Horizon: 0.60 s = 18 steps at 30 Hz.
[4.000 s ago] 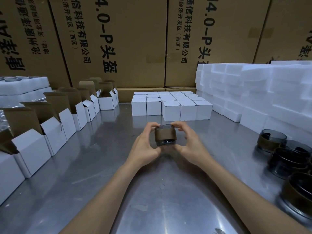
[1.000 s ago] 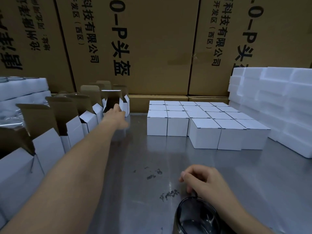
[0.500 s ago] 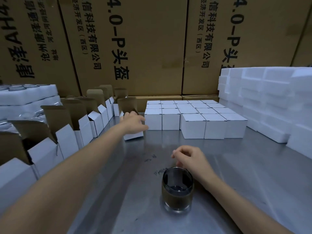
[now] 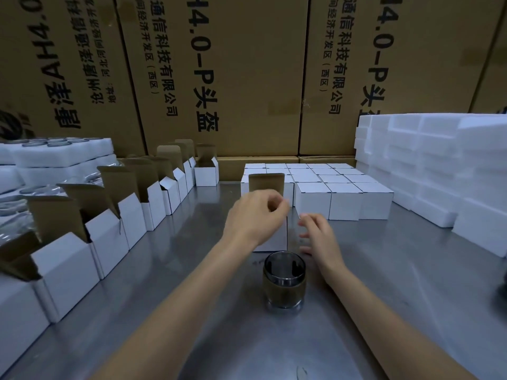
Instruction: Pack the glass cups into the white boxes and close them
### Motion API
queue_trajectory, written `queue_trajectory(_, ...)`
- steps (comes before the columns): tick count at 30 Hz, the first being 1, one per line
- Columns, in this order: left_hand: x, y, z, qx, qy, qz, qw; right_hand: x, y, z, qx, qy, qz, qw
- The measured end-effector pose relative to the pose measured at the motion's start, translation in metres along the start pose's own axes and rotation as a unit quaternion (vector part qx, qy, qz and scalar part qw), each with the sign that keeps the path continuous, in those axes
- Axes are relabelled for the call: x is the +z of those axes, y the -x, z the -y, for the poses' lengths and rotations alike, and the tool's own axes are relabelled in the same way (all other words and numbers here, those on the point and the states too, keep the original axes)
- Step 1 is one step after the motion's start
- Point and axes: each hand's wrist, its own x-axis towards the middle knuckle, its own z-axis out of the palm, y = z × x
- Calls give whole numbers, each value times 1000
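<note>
Cup point(image 4: 284, 283): upright on the bench point(image 4: 384, 311), mid-bench toward the near edge, dark-tinted with a brownish band round its lower half, mouth up, touched by neither hand. Just beyond it, toward the far edge, one white box point(image 4: 270, 237) standing with brown lid flap point(image 4: 266, 183) raised, mostly hidden behind the left hand.

Left hand point(image 4: 253, 216): over the box's top, fingers curled at the box mouth; whether pinching a side flap or merely hovering, impossible to tell, blurred. Right hand point(image 4: 319, 237): just right of the box, fingers spread and loose, holding nothing, close to the box's side wall, contact unclear.

Step in hand, by judgement: readying an open box in front of the cup, cup not yet inside. Next move probably calls for steadying the box with one hand, lifting the cup by its wall, lowering it straight through the mouth with side flaps kept clear, then folding the flap down and tucking it.

Further out: row of open boxes point(image 4: 129, 215) along the left edge; block of closed boxes point(image 4: 329, 187) at the far edge; foam stack point(image 4: 439, 165) along the right edge; big cartons point(image 4: 233, 64) behind.
</note>
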Motion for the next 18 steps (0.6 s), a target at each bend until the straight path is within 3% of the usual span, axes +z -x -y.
queue_trajectory(2,-1,6,5,22,75,-138,987,0,1,0,1,-6,-1,1000)
queue_trajectory(4,0,8,15,-16,161,-204,966,0,1,0,1,-10,3,1000)
queue_trajectory(6,5,10,26,-83,244,-176,950,0,1,0,-2,-3,13,1000)
queue_trajectory(9,16,14,36,-186,328,-56,924,0,1,0,-7,9,37,999)
queue_trajectory(12,26,19,36,-212,344,22,914,1,5,2,-16,22,68,997)
queue_trajectory(18,32,18,32,-207,309,-14,928,0,9,7,-55,66,74,994)
